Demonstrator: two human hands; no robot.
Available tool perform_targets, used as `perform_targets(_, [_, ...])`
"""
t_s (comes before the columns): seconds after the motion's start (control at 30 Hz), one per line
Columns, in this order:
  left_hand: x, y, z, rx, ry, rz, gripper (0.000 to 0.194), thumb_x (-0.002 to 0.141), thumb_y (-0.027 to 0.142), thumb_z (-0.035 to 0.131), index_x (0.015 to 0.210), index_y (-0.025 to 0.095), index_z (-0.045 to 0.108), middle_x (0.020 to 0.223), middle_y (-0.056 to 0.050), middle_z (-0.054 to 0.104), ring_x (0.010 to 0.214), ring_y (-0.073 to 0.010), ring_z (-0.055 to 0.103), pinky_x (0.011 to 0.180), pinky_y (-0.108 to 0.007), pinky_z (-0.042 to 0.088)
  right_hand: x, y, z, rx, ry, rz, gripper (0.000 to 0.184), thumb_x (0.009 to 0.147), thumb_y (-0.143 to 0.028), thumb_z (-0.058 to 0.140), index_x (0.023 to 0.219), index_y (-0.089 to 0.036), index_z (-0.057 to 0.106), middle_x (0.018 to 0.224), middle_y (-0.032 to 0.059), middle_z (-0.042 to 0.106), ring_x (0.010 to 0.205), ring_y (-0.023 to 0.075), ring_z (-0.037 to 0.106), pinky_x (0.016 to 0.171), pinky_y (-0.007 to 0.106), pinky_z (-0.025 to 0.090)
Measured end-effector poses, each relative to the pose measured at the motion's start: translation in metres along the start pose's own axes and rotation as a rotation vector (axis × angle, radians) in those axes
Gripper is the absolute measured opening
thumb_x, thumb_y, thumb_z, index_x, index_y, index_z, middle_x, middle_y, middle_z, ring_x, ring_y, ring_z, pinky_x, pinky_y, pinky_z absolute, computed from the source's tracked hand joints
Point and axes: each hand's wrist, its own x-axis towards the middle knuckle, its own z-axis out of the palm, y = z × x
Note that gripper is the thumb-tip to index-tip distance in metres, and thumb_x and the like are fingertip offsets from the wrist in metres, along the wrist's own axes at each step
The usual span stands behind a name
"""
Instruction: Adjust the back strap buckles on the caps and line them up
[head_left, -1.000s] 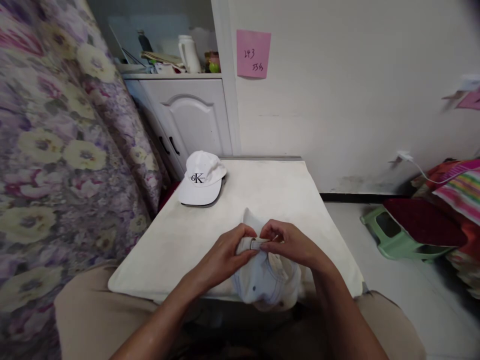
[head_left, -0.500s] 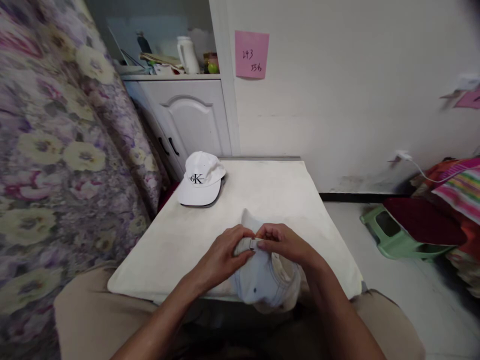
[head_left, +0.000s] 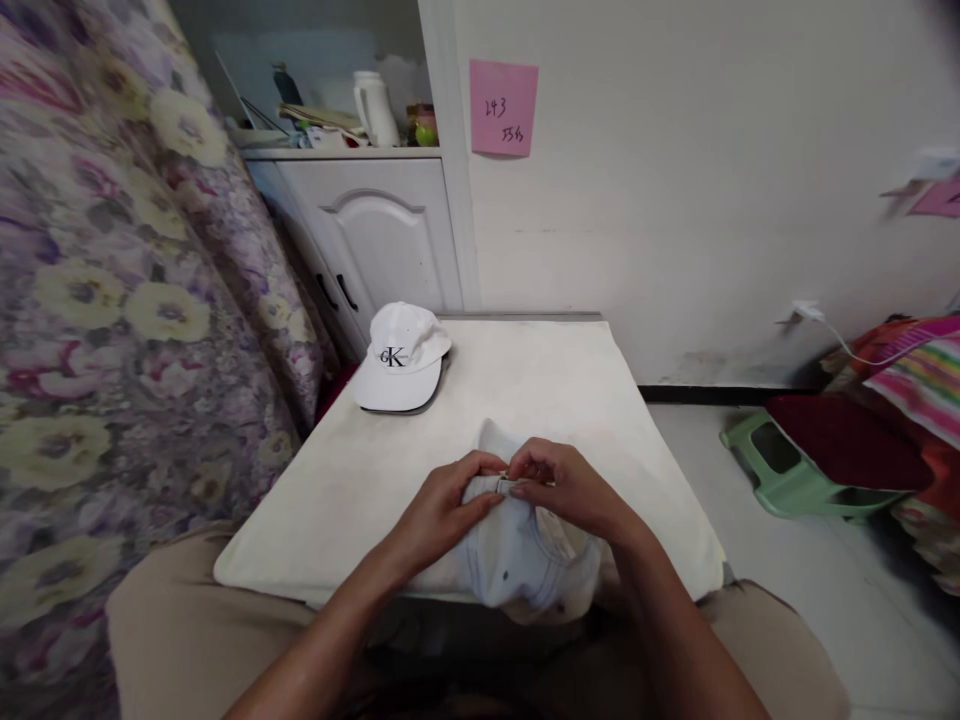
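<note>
A pale blue baseball cap point(head_left: 517, 560) is held at the table's near edge, its back strap and buckle turned up toward me. My left hand point(head_left: 457, 500) pinches the strap side, thumb in front and fingers behind. At the buckle, my right hand point(head_left: 559, 485) is closed with thumb and fingertips on the end of the strap; the fingers partly hide the buckle. The cap's brim sticks up just beyond my hands. Farther off at the table's left back stands a white cap point(head_left: 405, 355) with black letters, touched by neither hand.
The white-covered table point(head_left: 525, 370) meets the wall. A floral curtain point(head_left: 150, 300) hangs at left, beside a white cabinet point(head_left: 390, 230) with a jug point(head_left: 377, 112) on its shelf. To the right, a green stool point(head_left: 780, 460) stands on the floor.
The strap and buckle have tilted slightly away, and more of the cap's back panel shows below my left hand. My right hand has lifted a little. The white cap stays put.
</note>
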Motion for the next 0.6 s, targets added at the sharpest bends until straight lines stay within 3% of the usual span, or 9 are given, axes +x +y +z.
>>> perform_targets(0.2, [-0.002, 0.003, -0.001, -0.026, -0.002, -0.024, 0.017, 0.091, 0.027, 0.061, 0.107, 0.022, 0.061, 0.104, -0.003, 0.068, 0.098, -0.0212, 0.063, 0.087, -0.032, 0.047, -0.001, 0.000, 0.000, 0.014, -0.026, -0.005, 0.007, 0.081, -0.020, 0.070, 0.086, -0.021, 0.065, 0.085, 0.0007, 0.066, 0.077, 0.0163, 0.061, 0.067, 0.028, 0.046])
perform_targets(0.33, [-0.002, 0.001, 0.000, -0.017, -0.004, -0.020, 0.017, 0.092, 0.030, 0.060, 0.107, 0.022, 0.062, 0.102, -0.003, 0.068, 0.097, -0.0215, 0.063, 0.084, -0.031, 0.047, 0.001, 0.004, 0.000, 0.065, -0.076, 0.005, 0.010, 0.085, -0.028, 0.069, 0.085, -0.019, 0.064, 0.077, -0.0008, 0.063, 0.069, 0.0139, 0.056, 0.061, 0.026, 0.041])
perform_targets(0.6, [-0.002, -0.005, 0.005, 0.129, -0.014, -0.053, 0.024, 0.084, 0.022, 0.067, 0.107, 0.024, 0.061, 0.105, -0.001, 0.068, 0.100, -0.0219, 0.063, 0.086, -0.033, 0.046, 0.005, 0.009, 0.002, -0.001, -0.060, 0.053, 0.007, 0.083, -0.024, 0.066, 0.082, -0.018, 0.063, 0.073, -0.0015, 0.059, 0.066, 0.0126, 0.050, 0.059, 0.024, 0.036])
